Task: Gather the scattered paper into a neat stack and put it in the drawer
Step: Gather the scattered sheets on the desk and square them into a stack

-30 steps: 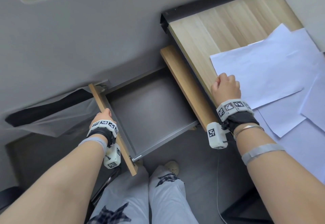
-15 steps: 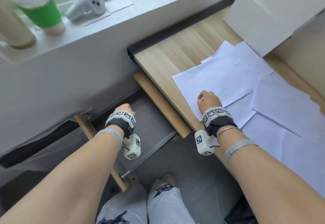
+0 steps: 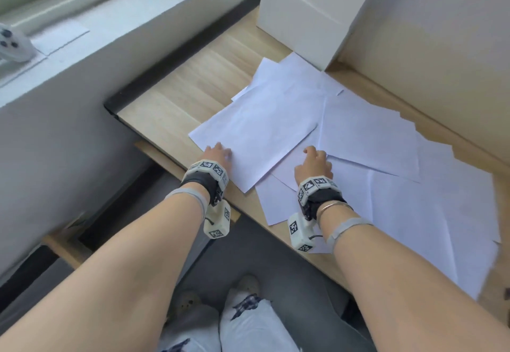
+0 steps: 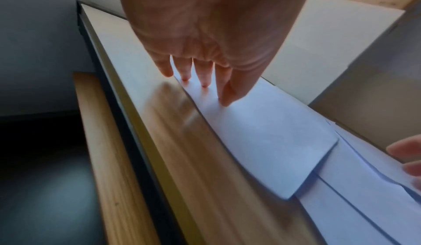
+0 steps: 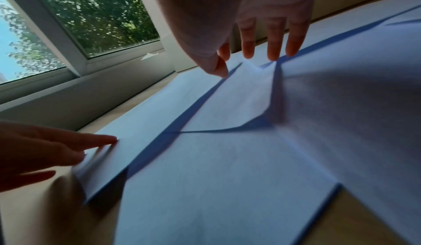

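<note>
Having left drawer, left hand (image 3: 218, 152) on paper (image 3: 265, 130)

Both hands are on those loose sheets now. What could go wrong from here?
Some sheets overhang the desk's front edge, so raking them together might push one onto the floor. The right hand is lifting a sheet's corner, which could crease. The left hand presses only the near edge of the top sheet, so it may skew rather than line up.
</note>
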`<state>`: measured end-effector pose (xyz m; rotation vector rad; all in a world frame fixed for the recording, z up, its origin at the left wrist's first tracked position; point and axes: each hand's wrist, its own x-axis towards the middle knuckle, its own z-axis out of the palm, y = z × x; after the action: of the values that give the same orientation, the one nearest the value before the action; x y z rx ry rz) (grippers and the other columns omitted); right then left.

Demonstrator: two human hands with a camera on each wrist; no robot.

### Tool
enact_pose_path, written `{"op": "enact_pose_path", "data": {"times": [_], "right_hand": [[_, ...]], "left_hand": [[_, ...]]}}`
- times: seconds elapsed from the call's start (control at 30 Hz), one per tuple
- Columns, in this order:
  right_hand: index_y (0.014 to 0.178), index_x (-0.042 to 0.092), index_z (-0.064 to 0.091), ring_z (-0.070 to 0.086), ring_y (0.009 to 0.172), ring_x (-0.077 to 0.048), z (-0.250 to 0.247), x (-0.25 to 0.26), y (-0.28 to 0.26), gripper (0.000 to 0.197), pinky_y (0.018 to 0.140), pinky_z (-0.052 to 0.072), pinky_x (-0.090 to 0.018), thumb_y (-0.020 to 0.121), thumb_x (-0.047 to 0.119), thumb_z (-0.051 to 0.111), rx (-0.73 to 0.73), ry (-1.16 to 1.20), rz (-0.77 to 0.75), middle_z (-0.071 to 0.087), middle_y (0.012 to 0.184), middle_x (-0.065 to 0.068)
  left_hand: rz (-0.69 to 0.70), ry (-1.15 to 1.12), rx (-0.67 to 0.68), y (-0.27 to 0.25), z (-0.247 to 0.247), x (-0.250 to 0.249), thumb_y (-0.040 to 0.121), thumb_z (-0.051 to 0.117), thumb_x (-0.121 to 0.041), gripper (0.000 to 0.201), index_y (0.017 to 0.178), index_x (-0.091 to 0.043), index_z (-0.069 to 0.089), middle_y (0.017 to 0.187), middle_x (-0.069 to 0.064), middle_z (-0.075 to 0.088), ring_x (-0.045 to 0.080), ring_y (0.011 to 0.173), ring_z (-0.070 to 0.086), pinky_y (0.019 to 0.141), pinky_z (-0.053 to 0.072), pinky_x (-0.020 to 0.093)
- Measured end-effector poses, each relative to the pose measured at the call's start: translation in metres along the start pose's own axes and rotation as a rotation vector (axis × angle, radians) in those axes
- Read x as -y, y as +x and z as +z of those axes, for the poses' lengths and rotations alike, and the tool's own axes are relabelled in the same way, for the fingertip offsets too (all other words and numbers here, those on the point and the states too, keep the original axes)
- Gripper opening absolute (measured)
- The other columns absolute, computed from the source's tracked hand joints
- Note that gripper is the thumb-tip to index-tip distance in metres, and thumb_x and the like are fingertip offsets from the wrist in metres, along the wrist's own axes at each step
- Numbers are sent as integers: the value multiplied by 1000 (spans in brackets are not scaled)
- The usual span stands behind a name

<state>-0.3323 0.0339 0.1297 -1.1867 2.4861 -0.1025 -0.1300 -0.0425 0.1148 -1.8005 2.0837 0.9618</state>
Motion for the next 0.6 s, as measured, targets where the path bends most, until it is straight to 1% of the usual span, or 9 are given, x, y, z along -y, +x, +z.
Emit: {"op": "enact_pose_path", "data": {"times": [0.1,0.2,0.3,0.37,0.4,0.43,0.47,0.53,0.6], "right_hand": [[136,21,38,49,116,-37,2,-17,0,51,95,44,-42,87,6,44,-7,112,77,35,142,-9],[139,20,34,52,113,-38,2,-28,3,52,94,44,-39,89,10,46,37,189,120,36,141,-12],[139,21,35,55,112,-36,-2,-33,8,51,93,44,-38,90,12,45,42,254,151,38,139,-13],[137,22,37,58,106,-36,-7,-36,12,48,89,46,-37,90,12,45,50,293,160,39,137,-12],[135,22,38,60,102,-36,-8,-37,13,46,85,47,-36,90,12,45,57,319,162,39,136,-11],[133,22,39,62,98,-35,-10,-38,15,44,80,47,-34,91,12,46,66,350,165,39,135,-11],[132,21,39,62,95,-35,-12,-39,16,43,77,47,-33,91,12,47,78,385,169,38,135,-12],[133,19,36,62,98,-35,-13,-40,20,46,80,48,-34,90,11,50,98,456,182,36,136,-14],[137,17,32,59,105,-35,-14,-39,23,54,86,47,-35,89,10,56,97,505,209,34,138,-16]], "left_hand": [[45,95,10,3,12,-12,96,26,-20,41,134,-16,43,144,8,33,33,134,31,105,34,39],[58,169,12,2,12,-27,94,29,-19,39,127,-15,50,138,8,44,34,121,49,98,42,35],[13,207,83,3,8,-43,94,29,-16,41,128,-14,52,140,6,48,30,125,49,101,40,33],[-16,182,114,5,7,-50,92,34,-12,34,113,-17,60,121,8,59,27,108,55,91,41,31],[-27,162,112,5,7,-52,90,36,-11,29,104,-20,61,109,6,58,26,96,53,84,41,30],[-34,143,102,6,6,-54,90,38,-11,28,102,-20,62,104,4,56,24,90,49,81,40,29],[-42,130,91,6,6,-55,89,40,-11,30,106,-16,64,105,5,58,23,87,47,81,42,30],[-54,128,82,5,3,-56,89,42,-11,33,112,-12,65,112,8,62,23,87,47,86,45,31],[-40,145,84,4,0,-58,88,41,-10,29,103,-15,66,102,8,57,24,85,46,83,44,31]]}}
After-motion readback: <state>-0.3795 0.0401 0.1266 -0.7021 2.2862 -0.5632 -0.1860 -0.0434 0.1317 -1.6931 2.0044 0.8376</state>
